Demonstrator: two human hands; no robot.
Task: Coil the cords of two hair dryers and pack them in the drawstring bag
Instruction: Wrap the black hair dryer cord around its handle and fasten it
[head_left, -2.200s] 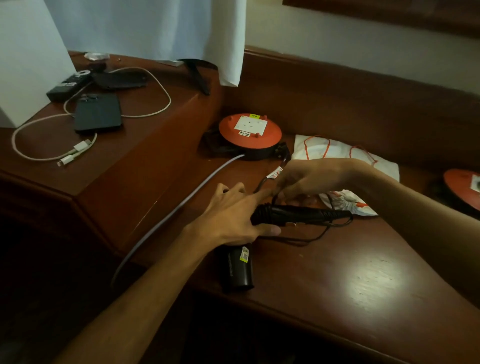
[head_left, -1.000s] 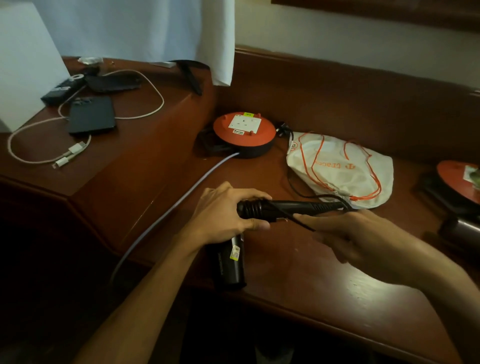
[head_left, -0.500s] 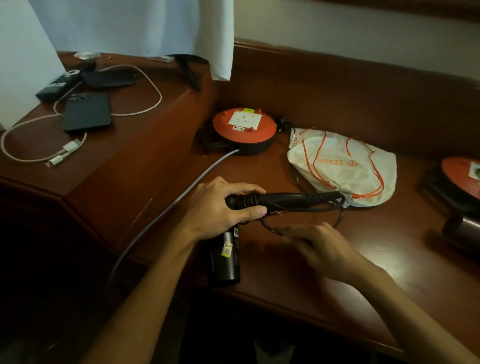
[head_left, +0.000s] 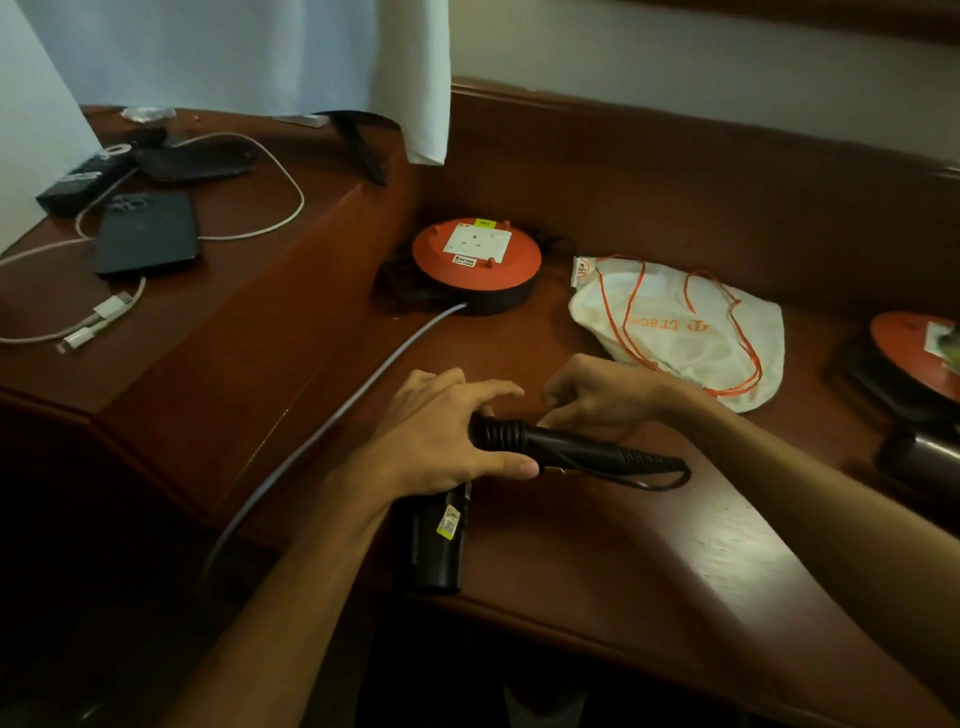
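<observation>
A black hair dryer (head_left: 434, 540) lies on the wooden desk with its barrel toward the front edge and its handle (head_left: 582, 449) pointing right. My left hand (head_left: 441, 441) grips the dryer where the handle joins the body. Black cord is wound around the handle and leaves a small loop (head_left: 670, 480) at its right end. My right hand (head_left: 597, 397) is just behind the handle with its fingers pinched on the cord. The white drawstring bag (head_left: 680, 332) with orange strings lies flat behind my right hand. A second dryer (head_left: 924, 457), dark and partly cut off, rests at the right edge.
An orange cable reel (head_left: 475, 260) with a socket sits behind my hands, and its grey cable (head_left: 332, 421) runs off the front-left edge. Another orange reel (head_left: 914, 353) is at the far right. A raised shelf on the left carries a phone (head_left: 148, 234), a white charging cable (head_left: 280, 176) and a remote.
My right hand has circled from in front of the handle, under it, to behind it, carrying the cord around. The loose cord has shrunk to a small loop at the handle's end.
</observation>
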